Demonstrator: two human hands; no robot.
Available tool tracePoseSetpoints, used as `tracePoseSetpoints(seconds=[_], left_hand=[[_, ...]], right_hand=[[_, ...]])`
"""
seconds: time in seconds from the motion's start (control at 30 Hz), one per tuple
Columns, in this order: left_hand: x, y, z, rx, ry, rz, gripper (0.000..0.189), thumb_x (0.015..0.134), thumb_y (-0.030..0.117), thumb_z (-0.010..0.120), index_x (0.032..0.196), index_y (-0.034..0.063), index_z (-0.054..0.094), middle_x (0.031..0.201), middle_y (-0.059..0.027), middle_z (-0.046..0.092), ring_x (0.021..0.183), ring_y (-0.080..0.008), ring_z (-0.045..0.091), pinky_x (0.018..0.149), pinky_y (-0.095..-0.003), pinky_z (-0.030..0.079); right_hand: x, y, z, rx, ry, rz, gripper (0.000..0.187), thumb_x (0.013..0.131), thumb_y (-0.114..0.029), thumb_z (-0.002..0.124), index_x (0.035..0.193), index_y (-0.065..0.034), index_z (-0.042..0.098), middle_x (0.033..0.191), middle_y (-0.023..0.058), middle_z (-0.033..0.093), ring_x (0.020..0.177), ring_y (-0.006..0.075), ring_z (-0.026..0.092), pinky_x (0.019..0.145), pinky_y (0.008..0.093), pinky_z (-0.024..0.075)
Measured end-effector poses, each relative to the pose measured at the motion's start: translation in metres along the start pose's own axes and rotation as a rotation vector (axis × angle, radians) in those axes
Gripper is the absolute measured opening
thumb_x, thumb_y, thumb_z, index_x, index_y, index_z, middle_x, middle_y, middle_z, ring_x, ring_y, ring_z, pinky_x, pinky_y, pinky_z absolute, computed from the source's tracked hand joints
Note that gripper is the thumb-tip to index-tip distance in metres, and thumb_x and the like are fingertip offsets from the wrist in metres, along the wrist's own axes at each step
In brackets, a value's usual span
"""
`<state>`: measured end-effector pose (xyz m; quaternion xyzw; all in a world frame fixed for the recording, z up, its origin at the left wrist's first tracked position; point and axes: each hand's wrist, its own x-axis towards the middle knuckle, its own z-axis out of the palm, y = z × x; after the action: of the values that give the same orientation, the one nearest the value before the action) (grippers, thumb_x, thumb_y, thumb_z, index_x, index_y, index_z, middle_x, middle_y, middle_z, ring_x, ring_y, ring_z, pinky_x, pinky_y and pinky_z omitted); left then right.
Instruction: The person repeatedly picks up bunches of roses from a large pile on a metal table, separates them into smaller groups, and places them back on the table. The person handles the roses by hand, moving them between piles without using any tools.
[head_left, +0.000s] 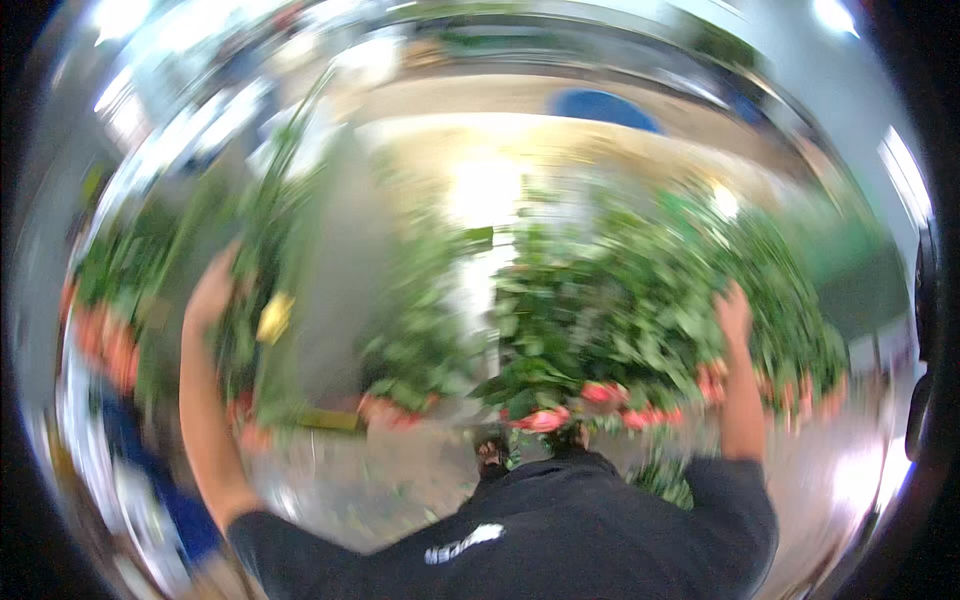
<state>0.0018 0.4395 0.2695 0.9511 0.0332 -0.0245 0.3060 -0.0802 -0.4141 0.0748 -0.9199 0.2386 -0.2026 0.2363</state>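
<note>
Motion blurs much of the head view. On the left, my left hand (214, 289) is raised among long green stems (281, 161); whether its fingers hold any of them is unclear. A yellow flower (275, 318) shows just right of that hand. My right hand (733, 311) is at the right part of a broad heap of leafy cut stems (615, 292), and its grip cannot be made out. Pink-red rose heads (544, 418) hang over the near edge of the heap, towards my body. Orange-pink blooms (109, 345) lie at the far left.
A grey divider panel (341, 277) stands between the left stems and the middle heap. Beyond the heap is a blue round object (606, 109). A green surface (855, 262) is at the right. Loose leaves (660, 476) lie on the floor near my feet.
</note>
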Motion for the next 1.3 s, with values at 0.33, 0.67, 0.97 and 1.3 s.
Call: tracePoseSetpoints(seconds=[0.33, 0.67, 0.97, 1.3], left_hand=[[0.019, -0.061, 0.012, 0.126, 0.186, 0.148, 0.048, 0.09, 0.015, 0.059, 0.135, 0.004, 0.044, 0.114, -0.0136, 0.058, 0.089, -0.0196, 0.056, 0.078, -0.0337, 0.047], [-0.171, 0.159, 0.049, -0.116, 1.389, 0.079, 0.025, 0.091, 0.018, 0.055, 0.11, 0.0035, 0.063, 0.098, -0.0075, 0.065, 0.079, -0.0159, 0.061, 0.067, -0.027, 0.049], [-0.08, 0.339, 0.491, -0.221, -0.141, 0.043, 0.06, 0.084, 0.028, 0.066, 0.134, 0.0037, 0.043, 0.125, -0.0188, 0.056, 0.113, -0.0295, 0.056, 0.095, -0.038, 0.043], [-0.043, 0.324, 0.591, -0.743, -0.356, -0.283, 0.033, 0.083, 0.014, 0.066, 0.112, 0.0021, 0.058, 0.096, -0.0036, 0.064, 0.086, -0.0137, 0.059, 0.081, -0.0305, 0.047]], right_hand=[[-0.005, 0.068, -0.018, -0.206, -0.045, 0.107, 0.053, 0.077, -0.027, 0.062, 0.125, -0.0083, 0.049, 0.108, 0.0194, 0.062, 0.098, 0.0378, 0.059, 0.084, 0.0444, 0.0479], [0.004, 0.121, 0.014, -0.119, -0.321, -0.188, 0.045, 0.074, -0.021, 0.064, 0.116, -0.0105, 0.056, 0.096, 0.0147, 0.061, 0.091, 0.0349, 0.059, 0.078, 0.0432, 0.0491], [0.082, 0.177, -0.025, 0.906, -0.644, 0.265, 0.039, 0.08, -0.016, 0.066, 0.116, -0.0004, 0.059, 0.103, 0.0075, 0.065, 0.09, 0.0153, 0.06, 0.08, 0.0289, 0.0475], [0.041, 0.07, -0.065, 0.234, -0.266, -0.111, 0.043, 0.083, -0.022, 0.06, 0.122, -0.0057, 0.054, 0.108, 0.0171, 0.064, 0.096, 0.0305, 0.063, 0.085, 0.0378, 0.0496]])
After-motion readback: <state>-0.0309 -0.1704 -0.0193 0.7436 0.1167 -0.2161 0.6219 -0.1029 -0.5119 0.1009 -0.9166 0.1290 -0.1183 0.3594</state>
